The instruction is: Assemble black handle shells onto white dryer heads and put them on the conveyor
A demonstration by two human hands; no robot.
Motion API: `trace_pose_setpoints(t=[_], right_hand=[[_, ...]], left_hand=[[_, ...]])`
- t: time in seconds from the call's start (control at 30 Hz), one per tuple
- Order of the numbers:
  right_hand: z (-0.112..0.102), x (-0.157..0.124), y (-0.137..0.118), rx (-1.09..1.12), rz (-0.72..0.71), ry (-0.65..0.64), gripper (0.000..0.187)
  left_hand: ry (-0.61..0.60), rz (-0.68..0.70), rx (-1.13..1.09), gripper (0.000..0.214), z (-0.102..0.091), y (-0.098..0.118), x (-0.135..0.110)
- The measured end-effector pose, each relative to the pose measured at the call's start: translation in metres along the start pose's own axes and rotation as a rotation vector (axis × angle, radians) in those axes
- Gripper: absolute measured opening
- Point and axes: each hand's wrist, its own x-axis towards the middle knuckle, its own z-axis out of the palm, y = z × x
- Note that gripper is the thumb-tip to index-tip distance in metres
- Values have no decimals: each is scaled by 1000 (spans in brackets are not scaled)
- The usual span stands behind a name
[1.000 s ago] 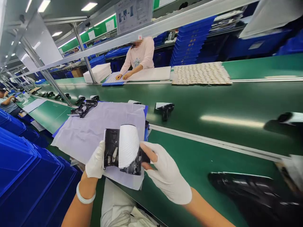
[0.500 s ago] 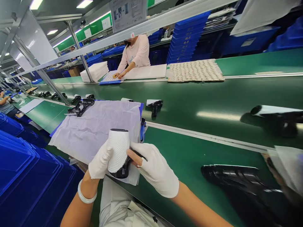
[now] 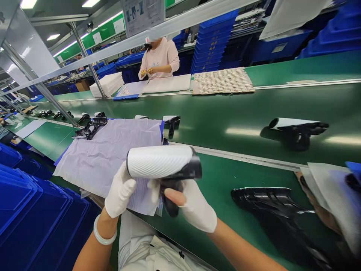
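Note:
A hair dryer body (image 3: 158, 162), with a white ribbed barrel and black rear end and handle, is held level in front of me, its barrel lying across the view. My right hand (image 3: 193, 205), in a white glove with a bare finger showing, is closed around the black handle. At the left end of the barrel is my gloved left hand (image 3: 120, 192), its curled fingers against the rim and partly hidden behind it. Beneath lies a pale wrinkled foam sheet (image 3: 93, 150), with black dryer parts (image 3: 91, 128) on its far left corner.
Several hair dryers, including one at right (image 3: 301, 128), lie on the green conveyor (image 3: 208, 109). A large black shell (image 3: 265, 203) rests at near right. Blue bins (image 3: 34, 214) stand at left. A co-worker (image 3: 160, 58) in pink works across the belt.
The dryer has turned from upright to level, its rear end now pointing right. My right hand grips the handle; my left hand has shifted to the barrel's end. The view moved slightly right.

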Motion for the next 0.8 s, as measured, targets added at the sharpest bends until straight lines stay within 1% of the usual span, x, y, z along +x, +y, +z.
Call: trace_pose_setpoints(t=[0.07, 0.1, 0.13, 0.2, 0.27, 0.33, 0.4, 0.47, 0.53, 0.57, 0.63, 0.7, 0.73, 0.8], right_hand=[[0, -5, -3, 397, 283, -270, 58], [0, -6, -1, 558, 382, -376, 60], [0, -6, 3, 688, 463, -451, 61], [1, -6, 16, 859, 580, -513, 58], [2, -6, 28, 956, 645, -517, 52], [3, -7, 37, 1006, 673, -529, 45], [5, -7, 40, 1015, 666, -554, 43], [7, -8, 39, 988, 667, -569, 44], [10, -11, 32, 978, 669, -561, 46], [11, -13, 27, 992, 659, -524, 48], [14, -19, 13, 1030, 622, -395, 55], [15, -26, -3, 1023, 598, -263, 60], [16, -29, -10, 990, 601, -239, 61], [15, -33, -21, 895, 611, -253, 59]], left_hand=[[-92, 139, 134, 86, -1, 6, 0], [-127, 193, 199, 90, -1, 8, 0], [-146, 227, 253, 92, -1, 10, 0], [-156, 241, 326, 92, 1, 13, 1], [-159, 256, 399, 88, 4, 17, 2], [-142, 307, 480, 78, 8, 19, 4], [-113, 382, 550, 67, 12, 20, 5], [-86, 433, 569, 61, 13, 19, 6], [-78, 447, 508, 63, 11, 17, 7], [-83, 445, 451, 64, 9, 15, 7], [-89, 436, 356, 65, 4, 11, 8], [-76, 405, 314, 66, -1, 6, 8], [-63, 383, 305, 66, -3, 3, 8], [-38, 330, 285, 67, -5, -2, 8]])
